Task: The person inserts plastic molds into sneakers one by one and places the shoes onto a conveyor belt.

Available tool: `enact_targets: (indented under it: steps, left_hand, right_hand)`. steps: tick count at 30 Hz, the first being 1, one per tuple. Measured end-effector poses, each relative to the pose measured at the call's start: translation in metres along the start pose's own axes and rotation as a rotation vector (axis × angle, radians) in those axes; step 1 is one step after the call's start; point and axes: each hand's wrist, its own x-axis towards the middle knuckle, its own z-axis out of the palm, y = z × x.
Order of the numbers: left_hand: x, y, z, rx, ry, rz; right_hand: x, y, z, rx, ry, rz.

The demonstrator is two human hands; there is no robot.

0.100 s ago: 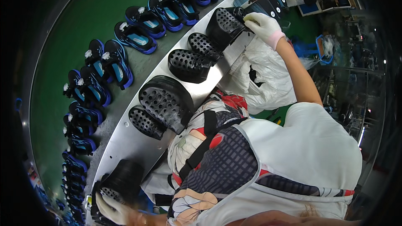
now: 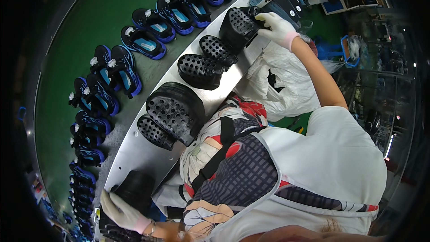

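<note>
My right hand [image 2: 278, 30], in a white glove, is at the far end of the metal bench. Its fingers curl over a small black clog [image 2: 253, 12] beside a larger perforated black clog [image 2: 241, 23]; the thumb is a little apart. My left hand [image 2: 120, 213], also gloved, is at the lower left, its fingers stretched out over a dark clog [image 2: 134, 190]; what lies under the palm is hidden. Between the hands, more black clogs with round holes lie in pairs: a large one [image 2: 174, 110], a small one [image 2: 155, 132], and two mid-bench, one of them [image 2: 199, 71] wider.
Rows of black and blue sneakers [image 2: 144, 42] with white stuffing stand on the belt beyond the metal bench [image 2: 134, 152]. A crumpled white bag [image 2: 286, 80] hangs by my right arm. Flat blue-grey insoles [image 2: 280, 4] are stacked past the bench's far end. A blue basket [image 2: 345, 50] stands to the right.
My left hand has lifted and straightened its fingers over the dark clog. My right hand has shifted slightly left, its fingers reaching further over the small clog.
</note>
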Motion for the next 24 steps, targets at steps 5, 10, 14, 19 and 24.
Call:
enact_targets:
  steps: [5,10,14,19,24]
  left_hand:
    - [0.006,0.034,0.005,-0.076,-0.143,0.0]
    - [0.026,0.048,0.049,-0.199,-0.212,0.159]
    - [0.004,0.034,0.057,-0.249,-0.237,0.104]
    - [-0.001,0.03,0.069,-0.247,-0.229,0.055]
    - [0.004,0.029,0.08,-0.384,-0.243,-0.021]
  right_hand:
    - [0.025,0.006,0.038,-0.124,-0.037,-0.351]
    - [0.01,0.076,0.07,0.276,-0.107,-0.176]
    - [0.015,0.032,0.041,0.001,-0.166,-0.184]
    - [0.02,0.043,-0.003,0.115,-0.15,-0.091]
    - [0.02,-0.03,-0.028,0.279,-0.098,-0.204]
